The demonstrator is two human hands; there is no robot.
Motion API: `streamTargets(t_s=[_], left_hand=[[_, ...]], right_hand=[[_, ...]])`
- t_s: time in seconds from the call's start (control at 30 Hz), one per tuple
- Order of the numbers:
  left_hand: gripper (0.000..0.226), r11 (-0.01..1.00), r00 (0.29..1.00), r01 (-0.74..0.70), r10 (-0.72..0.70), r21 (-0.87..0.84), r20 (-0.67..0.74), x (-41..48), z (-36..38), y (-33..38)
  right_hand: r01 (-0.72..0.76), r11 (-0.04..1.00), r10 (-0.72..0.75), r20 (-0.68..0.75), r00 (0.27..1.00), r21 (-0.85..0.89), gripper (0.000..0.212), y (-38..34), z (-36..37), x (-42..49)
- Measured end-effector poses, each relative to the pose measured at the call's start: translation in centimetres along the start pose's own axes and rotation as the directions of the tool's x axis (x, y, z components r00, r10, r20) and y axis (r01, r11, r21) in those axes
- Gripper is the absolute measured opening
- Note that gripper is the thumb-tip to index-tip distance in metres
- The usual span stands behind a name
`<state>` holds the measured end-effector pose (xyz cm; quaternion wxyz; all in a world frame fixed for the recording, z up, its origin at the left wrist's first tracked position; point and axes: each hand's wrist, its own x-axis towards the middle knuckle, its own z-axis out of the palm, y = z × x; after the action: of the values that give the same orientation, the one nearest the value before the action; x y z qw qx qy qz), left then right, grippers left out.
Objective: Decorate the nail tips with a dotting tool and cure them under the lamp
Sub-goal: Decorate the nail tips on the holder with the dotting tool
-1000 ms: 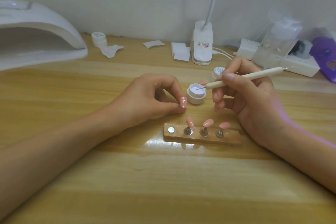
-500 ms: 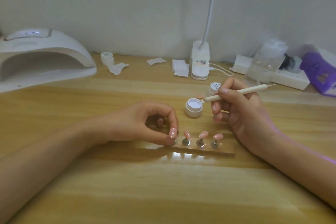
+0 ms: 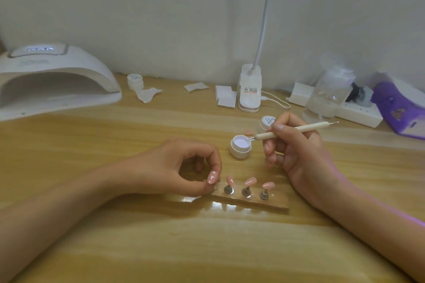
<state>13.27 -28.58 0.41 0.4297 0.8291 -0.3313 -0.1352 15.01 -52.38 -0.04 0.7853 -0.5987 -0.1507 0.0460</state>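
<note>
**Dotting under way; curing not yet begun.**
The left hand (image 3: 181, 167) pinches a pink nail tip (image 3: 212, 177) (one white dot on it) at the left end of the wooden holder (image 3: 253, 202). The right hand (image 3: 296, 154) grips the dotting tool (image 3: 296, 130), its point in the open gel pot (image 3: 240, 147). Three mounted tips (image 3: 249, 181) look undotted. The lamp (image 3: 55, 80) stands far left on the bench (image 3: 207, 248).

- A single view, taken from the person's head, looks forward and down across the pale wooden tabletop (image 3: 115, 248).
- It sits close: both forearms enter from the bottom corners, and the left hand (image 3: 184, 167) and the right hand (image 3: 299, 151) meet near mid-frame.
- Beyond the hands it reaches the white wall (image 3: 161, 7); the white arched curing lamp (image 3: 57, 76) stands far left of the left hand.
</note>
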Motion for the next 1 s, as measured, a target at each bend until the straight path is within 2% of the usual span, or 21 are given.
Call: streamTargets(t_s=[0.13, 0.4, 0.57, 0.8, 1.0], left_hand=[[0.025, 0.999, 1.000, -0.023, 0.024, 0.040, -0.012, -0.1, 0.0, 0.0], [0.025, 0.999, 0.992, 0.034, -0.039, -0.040, -0.121, 0.0, 0.5, 0.0], [0.028, 0.996, 0.996, 0.060, -0.064, -0.070, -0.067, -0.1, -0.2, 0.3], [0.018, 0.997, 0.997, 0.069, -0.070, -0.028, -0.025, -0.2, 0.2, 0.5], [0.015, 0.997, 0.985, -0.009, 0.022, 0.072, -0.172, 0.3, 2.3, 1.0]], right_hand=[[-0.008, 1.000, 0.009, -0.023, 1.000, 0.026, 0.015, 0.0, -0.2, 0.0], [-0.027, 0.999, 0.028, -0.034, 0.999, 0.042, 0.016, 0.1, -0.6, 0.2], [-0.033, 0.998, 0.035, -0.032, 0.999, 0.049, 0.016, 0.1, -0.6, 0.2], [-0.036, 0.998, 0.037, -0.028, 0.999, 0.059, 0.014, 0.2, -0.7, 0.2], [-0.047, 0.997, 0.049, -0.023, 0.999, 0.064, 0.015, 0.3, -0.8, 0.4]])
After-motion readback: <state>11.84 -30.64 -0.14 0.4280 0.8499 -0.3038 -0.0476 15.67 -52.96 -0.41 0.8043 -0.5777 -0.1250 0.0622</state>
